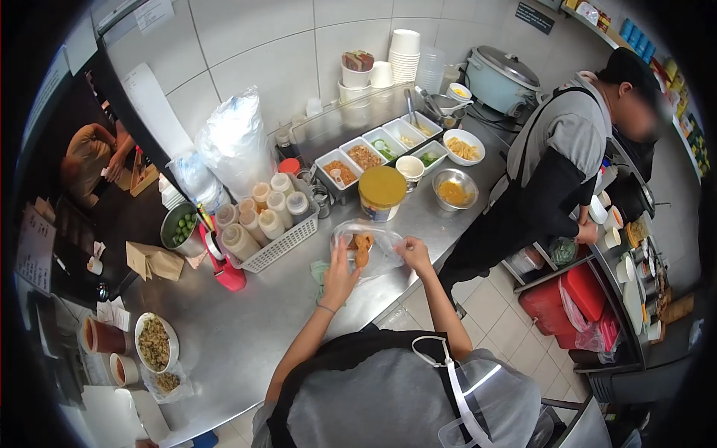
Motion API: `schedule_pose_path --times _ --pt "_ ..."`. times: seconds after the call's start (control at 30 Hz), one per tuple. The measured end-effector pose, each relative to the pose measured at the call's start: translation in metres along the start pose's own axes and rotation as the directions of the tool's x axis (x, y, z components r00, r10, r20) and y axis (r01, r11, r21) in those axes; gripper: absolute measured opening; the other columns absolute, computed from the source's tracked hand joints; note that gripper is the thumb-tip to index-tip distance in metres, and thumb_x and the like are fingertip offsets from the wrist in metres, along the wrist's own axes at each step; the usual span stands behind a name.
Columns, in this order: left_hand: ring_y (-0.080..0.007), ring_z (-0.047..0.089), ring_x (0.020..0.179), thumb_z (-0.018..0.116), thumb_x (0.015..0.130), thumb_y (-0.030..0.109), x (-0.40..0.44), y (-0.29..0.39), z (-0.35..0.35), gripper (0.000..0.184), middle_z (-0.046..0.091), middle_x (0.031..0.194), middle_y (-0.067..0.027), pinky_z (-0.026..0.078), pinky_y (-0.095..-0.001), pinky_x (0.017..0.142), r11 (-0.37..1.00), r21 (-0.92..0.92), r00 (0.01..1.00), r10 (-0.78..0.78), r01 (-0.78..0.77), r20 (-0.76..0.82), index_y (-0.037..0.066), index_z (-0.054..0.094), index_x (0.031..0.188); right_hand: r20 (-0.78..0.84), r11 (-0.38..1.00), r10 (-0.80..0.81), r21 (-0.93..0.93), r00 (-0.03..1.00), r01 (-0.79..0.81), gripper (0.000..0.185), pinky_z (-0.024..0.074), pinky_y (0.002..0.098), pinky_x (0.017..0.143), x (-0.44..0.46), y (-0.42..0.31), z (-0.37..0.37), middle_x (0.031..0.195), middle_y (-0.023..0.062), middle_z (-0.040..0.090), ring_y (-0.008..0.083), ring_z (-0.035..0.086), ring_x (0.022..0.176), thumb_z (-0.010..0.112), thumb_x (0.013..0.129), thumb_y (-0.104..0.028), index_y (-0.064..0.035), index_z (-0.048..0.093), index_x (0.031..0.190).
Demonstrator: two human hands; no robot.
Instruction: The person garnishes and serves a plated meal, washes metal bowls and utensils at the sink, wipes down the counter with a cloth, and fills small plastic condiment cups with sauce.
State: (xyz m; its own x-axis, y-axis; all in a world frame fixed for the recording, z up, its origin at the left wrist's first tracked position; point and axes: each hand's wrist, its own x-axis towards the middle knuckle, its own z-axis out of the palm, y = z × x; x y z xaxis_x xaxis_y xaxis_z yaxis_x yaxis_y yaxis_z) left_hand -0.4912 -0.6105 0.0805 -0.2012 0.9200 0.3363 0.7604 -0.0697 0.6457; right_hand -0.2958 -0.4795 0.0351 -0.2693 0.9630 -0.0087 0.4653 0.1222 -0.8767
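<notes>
A clear plastic packet (385, 263), a bag or a thin container, I cannot tell which, is on the steel counter in front of me. Fried brown food pieces (362, 249) show at its left part. My left hand (340, 275) rests along the packet's left side, fingers stretched upward beside the food. At the opposite edge, my right hand (416, 254) pinches the clear plastic between thumb and fingers. Just beyond the packet stands a tub with a mustard-yellow lid (382, 187). A pale green cloth (320, 275) lies by my left wrist.
Sauce bottles fill a white basket (280, 243) to the left. Topping trays (365, 156) and a metal bowl (455, 190) stand farther back. A co-worker (560, 142) works at the right. Bowls of food (157, 342) sit at the lower left.
</notes>
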Motion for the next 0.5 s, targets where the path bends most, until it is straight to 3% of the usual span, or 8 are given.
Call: schedule_pose_path --times 0.03,0.1,0.17,0.27,0.33,0.37,0.47,0.5 --pt "-0.0368 0.056 0.096 0.07 0.071 0.016 0.001 -0.005 -0.002 0.086 0.033 0.134 -0.0197 0.05 -0.0404 0.063 0.997 -0.001 0.994 0.079 -0.08 -0.074 0.006 0.017 0.138 -0.097 0.991 -0.124 0.036 0.988 0.128 0.022 0.0394 0.0242 0.049 -0.001 -0.008 -0.004 0.057 0.0005 0.052 0.0077 0.049 0.051 0.069 0.074 -0.02 -0.0021 0.059 0.068" --pt "-0.034 0.058 0.093 0.069 0.071 0.013 0.006 -0.006 -0.012 0.083 0.033 0.134 -0.019 0.052 -0.0379 0.058 0.987 -0.007 0.978 0.16 -0.162 -0.138 0.006 0.02 0.138 -0.104 0.97 -0.044 0.233 0.994 0.067 0.019 0.0397 0.0245 0.048 0.006 -0.027 -0.015 0.057 0.0018 0.053 0.0084 0.05 0.051 0.07 0.072 -0.017 -0.0018 0.06 0.07" --pt "-0.0195 0.062 0.074 0.066 0.075 0.01 0.019 0.008 -0.042 0.068 0.04 0.129 -0.0153 0.049 -0.0266 0.046 0.816 -0.492 0.952 -0.268 0.304 0.144 0.006 0.033 0.134 -0.084 0.904 0.039 0.427 0.996 0.001 0.016 0.0399 0.0248 0.048 0.013 -0.052 -0.022 0.058 0.003 0.054 0.0091 0.05 0.051 0.07 0.07 -0.014 -0.0016 0.06 0.071" --pt "-0.0168 0.062 0.073 0.06 0.079 0.005 0.043 0.0 -0.064 0.044 0.052 0.115 -0.0129 0.046 -0.0216 0.038 0.773 -0.574 0.956 -0.286 0.271 0.066 0.002 0.048 0.121 -0.168 0.928 -0.105 0.338 0.98 0.157 0.013 0.0397 0.023 0.047 0.027 -0.083 -0.027 0.059 0.0012 0.055 0.0081 0.051 0.052 0.068 0.072 -0.01 -0.0018 0.062 0.079" --pt "-0.0142 0.061 0.068 0.058 0.08 0.004 0.052 0.004 -0.087 0.036 0.055 0.104 -0.0103 0.045 -0.0212 0.039 0.766 -0.563 0.942 -0.327 0.311 0.077 0.002 0.052 0.115 -0.241 0.911 -0.412 -0.074 0.879 0.407 0.016 0.0378 0.0177 0.047 0.042 -0.099 -0.031 0.059 -0.0016 0.054 0.0047 0.05 0.053 0.066 0.075 -0.008 -0.0029 0.063 0.089" --pt "-0.0117 0.06 0.063 0.056 0.081 0.002 0.055 0.005 -0.097 0.028 0.059 0.094 -0.0076 0.045 -0.0208 0.04 0.755 -0.552 0.927 -0.365 0.352 0.092 0.001 0.057 0.109 -0.239 0.907 -0.419 -0.071 0.876 0.414 0.016 0.0378 0.0177 0.047 0.05 -0.108 -0.038 0.059 -0.0016 0.054 0.0047 0.05 0.053 0.066 0.075 -0.008 -0.0029 0.063 0.089" --pt "-0.0047 0.052 0.055 0.06 0.08 0.004 0.052 -0.006 -0.12 0.018 0.06 0.083 -0.0036 0.043 -0.0194 0.044 0.719 -0.645 0.932 -0.361 0.259 -0.028 0.001 0.061 0.098 -0.188 0.903 -0.333 0.22 0.924 0.37 0.026 0.0414 0.0204 0.05 0.048 -0.133 -0.069 0.069 -0.0004 0.057 0.0077 0.053 0.054 0.068 0.073 -0.01 -0.0033 0.062 0.098" --pt "-0.0047 0.051 0.059 0.061 0.079 0.002 0.049 -0.009 -0.127 0.025 0.059 0.093 -0.0048 0.045 -0.0193 0.055 0.649 -0.746 0.936 -0.334 0.145 -0.108 0.0 0.056 0.103 -0.129 0.862 -0.289 0.395 0.948 0.317 0.035 0.044 0.0245 0.058 0.043 -0.143 -0.078 0.084 0.0017 0.058 0.0107 0.055 0.067 0.069 0.071 -0.009 -0.0053 0.059 0.104"
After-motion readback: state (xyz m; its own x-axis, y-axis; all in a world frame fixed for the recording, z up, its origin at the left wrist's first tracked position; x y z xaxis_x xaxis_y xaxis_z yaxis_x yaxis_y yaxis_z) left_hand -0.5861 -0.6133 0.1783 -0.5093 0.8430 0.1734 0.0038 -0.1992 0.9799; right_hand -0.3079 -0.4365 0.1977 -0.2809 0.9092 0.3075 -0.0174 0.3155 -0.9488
